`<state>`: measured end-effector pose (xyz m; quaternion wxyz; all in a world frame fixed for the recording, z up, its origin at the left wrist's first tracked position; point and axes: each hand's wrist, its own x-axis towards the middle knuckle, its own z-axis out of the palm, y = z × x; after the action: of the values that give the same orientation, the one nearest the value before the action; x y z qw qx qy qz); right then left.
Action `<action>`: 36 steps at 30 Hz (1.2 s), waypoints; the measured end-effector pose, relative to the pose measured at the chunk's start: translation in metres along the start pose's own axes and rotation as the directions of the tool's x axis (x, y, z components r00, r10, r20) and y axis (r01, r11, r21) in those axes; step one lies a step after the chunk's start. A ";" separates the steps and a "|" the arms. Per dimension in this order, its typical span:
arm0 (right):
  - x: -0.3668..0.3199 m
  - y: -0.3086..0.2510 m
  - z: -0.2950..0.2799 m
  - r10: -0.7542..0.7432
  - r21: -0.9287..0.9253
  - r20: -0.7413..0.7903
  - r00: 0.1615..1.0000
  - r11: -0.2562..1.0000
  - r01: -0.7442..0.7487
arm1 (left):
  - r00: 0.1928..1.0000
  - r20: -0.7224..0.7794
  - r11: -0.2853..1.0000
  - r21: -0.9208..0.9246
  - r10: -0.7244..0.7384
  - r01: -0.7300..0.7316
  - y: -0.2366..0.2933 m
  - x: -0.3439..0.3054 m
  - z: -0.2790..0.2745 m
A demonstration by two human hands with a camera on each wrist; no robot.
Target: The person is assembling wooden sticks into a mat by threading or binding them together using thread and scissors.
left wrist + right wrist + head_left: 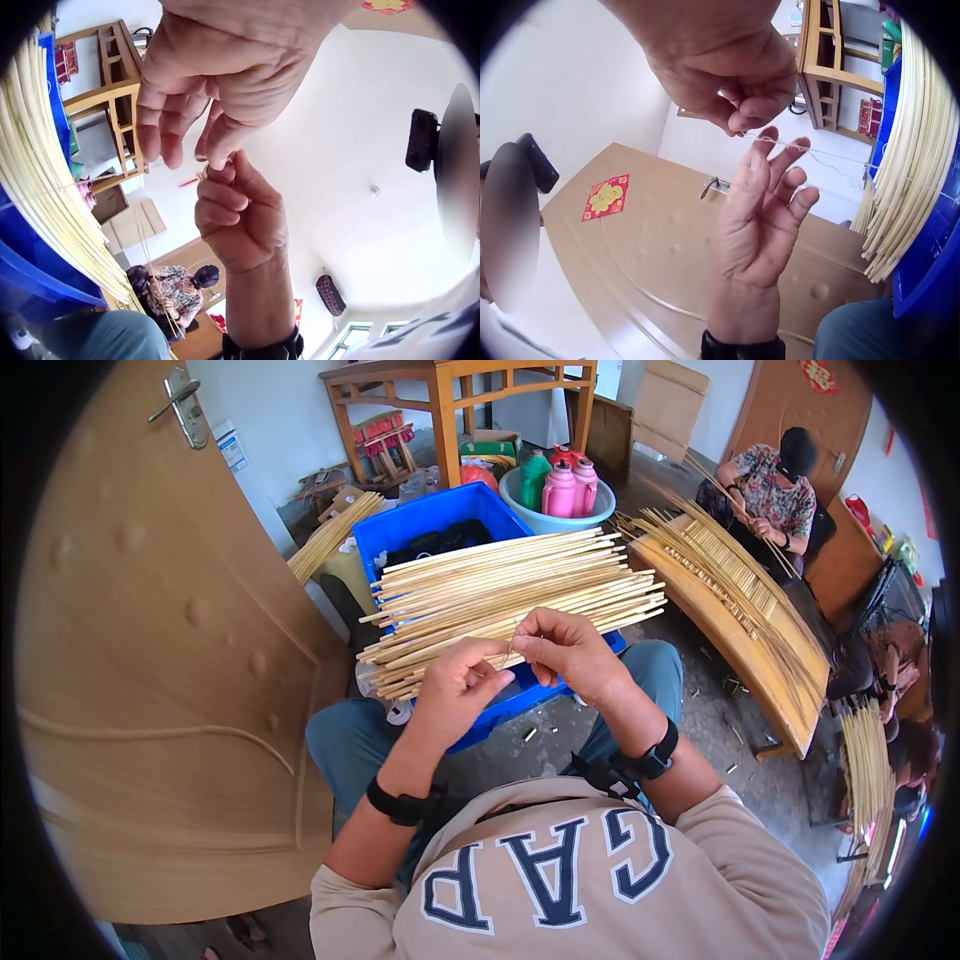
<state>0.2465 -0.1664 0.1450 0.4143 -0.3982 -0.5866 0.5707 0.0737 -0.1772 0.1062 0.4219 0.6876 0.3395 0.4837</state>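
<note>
A thin white string (829, 154) runs from a row of pale, slender sticks (510, 585) to my two hands, which meet just above the near edge of the row. My right hand (570, 650) pinches the string between thumb and fingertips. Opposite it, my left hand (455, 690) has loosely bent, spread fingers, and the string crosses its index and middle fingertips (804, 142). In the left wrist view the fingertips of both hands come together. The sticks lie side by side across a blue plastic crate (440, 510), and string crosses them too.
Beyond the crate stands a basin (610, 510) with pink and green thermoses. To the right, a wooden bench (700, 600) carries more sticks, and a seated person (770, 500) handles some. A brown door (160, 660) stands close on my left. Stick scraps lie on the floor.
</note>
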 end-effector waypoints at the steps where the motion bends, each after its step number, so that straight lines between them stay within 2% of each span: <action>1: 0.002 -0.001 0.002 0.005 0.001 0.003 1.000 1.000 -0.005 | 0.996 0.019 0.993 -0.083 -0.083 0.085 -0.002 0.001 0.000; 2: 0.002 -0.002 0.001 0.012 0.004 -0.004 1.000 1.000 -0.012 | 0.985 0.056 0.971 -0.165 -0.165 0.172 -0.005 0.003 0.002; 4: 0.001 0.000 0.002 -0.001 0.017 -0.013 1.000 1.000 0.001 | 0.988 0.054 0.976 -0.157 -0.143 0.150 -0.002 0.002 0.003; 6: 0.004 0.008 0.001 -0.047 0.057 -0.141 0.989 0.997 0.056 | 0.964 -0.044 0.921 -0.310 -0.261 0.235 0.006 0.001 -0.003; 7: 0.004 0.012 0.000 -0.037 0.083 -0.168 0.985 0.995 0.051 | 0.957 -0.083 0.870 -0.443 -0.280 0.216 0.003 0.001 -0.006; 8: 0.004 0.016 -0.002 -0.037 0.091 -0.169 0.985 0.994 0.053 | 0.956 -0.081 0.872 -0.436 -0.282 0.220 0.002 0.001 -0.011; 10: 0.002 0.026 -0.002 0.016 0.116 -0.110 0.994 0.993 -0.003 | 0.955 -0.069 0.635 -0.761 -0.289 0.137 0.003 0.001 -0.021; 14: -0.002 0.051 0.012 0.026 0.181 -0.050 0.998 0.983 -0.016 | 0.952 -0.086 0.597 -0.795 -0.295 0.113 0.009 -0.002 -0.029; 17: 0.000 0.060 0.021 0.041 0.158 -0.006 0.999 0.987 -0.040 | 0.947 -0.088 0.557 -0.824 -0.309 0.105 0.008 -0.004 -0.031; 20: 0.003 0.064 0.028 0.026 0.066 0.035 0.999 0.997 -0.028 | 0.945 -0.099 0.552 -0.828 -0.312 0.096 0.007 -0.004 -0.028; 22: 0.002 0.065 0.035 -0.044 -0.049 -0.092 0.995 0.998 0.039 | 0.946 -0.096 0.549 -0.830 -0.311 0.097 0.008 -0.004 -0.025; 23: 0.005 0.071 0.036 -0.112 -0.166 -0.124 0.986 0.982 0.091 | 0.945 -0.097 0.547 -0.832 -0.311 0.095 0.009 -0.004 -0.024; 24: 0.007 0.076 0.036 -0.113 -0.165 -0.127 0.986 0.982 0.091 | 0.946 -0.095 0.547 -0.831 -0.311 0.097 0.011 -0.004 -0.023; 26: 0.009 0.082 0.036 -0.254 -0.286 -0.135 0.958 0.936 0.208 | 0.951 -0.092 0.550 -0.830 -0.296 0.091 0.015 -0.004 -0.019; 30: 0.009 0.081 0.029 -0.316 -0.276 -0.090 0.944 0.919 0.281 | 0.952 -0.097 0.553 -0.829 -0.291 0.085 0.015 -0.006 -0.022; 31: 0.007 0.075 0.024 -0.155 -0.083 -0.068 0.986 0.985 0.149 | 0.940 -0.138 0.576 -0.814 -0.313 0.072 0.014 -0.006 -0.027; 32: 0.006 0.068 0.020 0.003 0.106 -0.013 1.000 0.994 -0.001 | 0.926 -0.180 0.598 -0.799 -0.332 0.060 0.012 -0.008 -0.033; 33: 0.006 0.061 0.013 0.003 0.105 -0.013 1.000 0.994 -0.001 | 0.945 -0.160 0.619 -0.783 -0.287 0.055 0.008 -0.011 -0.041; 34: 0.005 0.054 0.006 0.032 0.202 0.030 0.999 0.979 -0.037 | 0.945 -0.160 0.619 -0.783 -0.284 0.053 0.007 -0.013 -0.040; 35: 0.005 0.047 0.000 0.056 0.295 0.073 0.996 0.952 -0.075 | 0.879 -0.358 0.842 -0.532 -0.316 0.086 0.006 -0.014 -0.040; 36: 0.005 0.039 -0.005 0.051 0.295 0.069 0.996 0.953 -0.070 | 0.795 -0.545 0.960 -0.227 -0.267 0.167 0.005 -0.015 -0.039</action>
<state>0.2492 -0.1593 0.1057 0.4337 -0.3316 -0.4939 0.6768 0.0320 -0.1821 0.1116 0.4098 0.4300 0.4851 0.6418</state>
